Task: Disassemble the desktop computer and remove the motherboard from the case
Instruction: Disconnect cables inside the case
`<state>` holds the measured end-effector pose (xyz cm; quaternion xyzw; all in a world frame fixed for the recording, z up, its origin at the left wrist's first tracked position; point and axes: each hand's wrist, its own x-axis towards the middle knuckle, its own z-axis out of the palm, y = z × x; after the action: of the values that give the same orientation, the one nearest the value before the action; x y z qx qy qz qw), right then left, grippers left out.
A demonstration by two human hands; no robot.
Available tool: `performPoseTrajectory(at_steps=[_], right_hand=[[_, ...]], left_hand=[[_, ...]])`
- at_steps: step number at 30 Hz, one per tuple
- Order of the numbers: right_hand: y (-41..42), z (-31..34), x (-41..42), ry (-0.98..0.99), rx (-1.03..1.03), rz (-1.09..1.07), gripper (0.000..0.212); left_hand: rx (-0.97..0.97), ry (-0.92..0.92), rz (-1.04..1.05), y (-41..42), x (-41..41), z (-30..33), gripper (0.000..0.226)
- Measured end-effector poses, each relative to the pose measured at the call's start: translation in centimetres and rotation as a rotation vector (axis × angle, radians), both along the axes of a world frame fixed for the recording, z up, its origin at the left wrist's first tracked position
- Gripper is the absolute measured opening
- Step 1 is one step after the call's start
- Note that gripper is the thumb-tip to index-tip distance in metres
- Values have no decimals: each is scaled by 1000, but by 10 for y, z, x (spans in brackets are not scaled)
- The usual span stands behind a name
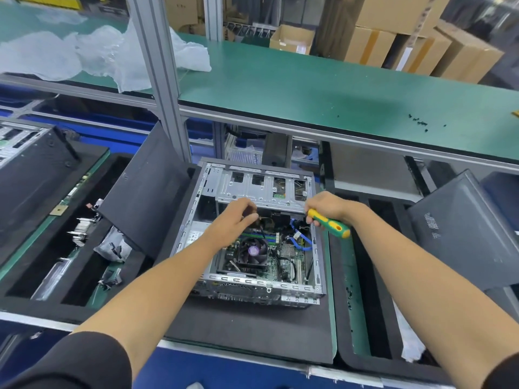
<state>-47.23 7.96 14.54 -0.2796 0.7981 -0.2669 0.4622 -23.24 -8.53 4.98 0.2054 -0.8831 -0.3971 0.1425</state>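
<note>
An open grey computer case (318,242) lies on a dark foam mat, its side panel off. Inside sit the green motherboard (283,261) and a black CPU fan (252,252) with a purple hub. Blue cables (297,237) run near the right wall. My left hand (233,220) reaches into the case above the fan and pinches a black cable or connector near the drive cage (261,186). My right hand (325,207) grips a green and yellow screwdriver (330,223) at the case's upper right edge; its tip is hidden.
A black side panel (146,192) leans at the case's left. Foam trays with loose parts (81,228) lie further left, another black panel (466,228) to the right. Several small black screws (420,123) lie on the green shelf (309,88) above. Cardboard boxes stand behind.
</note>
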Motion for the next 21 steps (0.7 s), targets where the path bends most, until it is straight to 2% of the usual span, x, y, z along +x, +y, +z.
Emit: performPoseTrajectory(at_steps=[3, 8, 12, 17, 19, 21], right_hand=[[-20, -5, 17, 17, 108, 170, 19], [-42, -21, 49, 73, 317, 448, 24], [-51, -34, 65, 85, 281, 467, 21], [-55, -37, 73, -112, 194, 501, 8], [-55, -36, 70, -89, 196, 533, 17], [-55, -36, 64, 24, 185, 542, 21]], left_hand=[[1, 12, -4, -2, -1, -3, 26], [-169, -90, -106, 0, -2, -3, 42], [-285, -174, -180, 0, -5, -3, 20], [-330, -177, -173, -1, -4, -4, 8], [-343, -145, -112, 0, -4, -3, 6], [-328, -142, -31, 0, -4, -1, 9]])
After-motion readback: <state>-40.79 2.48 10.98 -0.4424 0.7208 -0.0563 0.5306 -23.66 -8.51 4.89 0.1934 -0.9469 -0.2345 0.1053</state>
